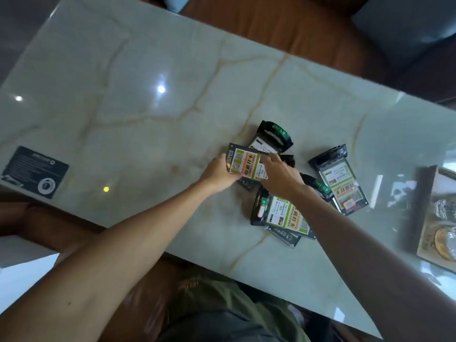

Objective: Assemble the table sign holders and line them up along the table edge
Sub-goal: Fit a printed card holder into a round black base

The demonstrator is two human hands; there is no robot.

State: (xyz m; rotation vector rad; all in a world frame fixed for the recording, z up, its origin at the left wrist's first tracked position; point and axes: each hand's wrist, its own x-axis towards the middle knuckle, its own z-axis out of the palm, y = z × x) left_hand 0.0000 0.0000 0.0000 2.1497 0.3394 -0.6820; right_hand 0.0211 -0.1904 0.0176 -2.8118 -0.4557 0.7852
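Note:
On the pale marble table (138,99), right of the middle, lies a loose heap of sign holders: black bases with green and white printed cards. My left hand (217,175) grips the left end of one sign card (246,164), lifted slightly above the heap. My right hand (281,175) pinches the same card at its right end. Another holder (272,135) lies just beyond my hands. A third (341,181) lies to the right, and one more (281,215) rests near my right forearm, over a flat dark card (286,236).
A dark flat placard (34,171) lies near the table's left front edge. A wooden tray (427,211) with glassware stands at the right edge. Brown leather seating (283,25) runs along the far side and in front of me.

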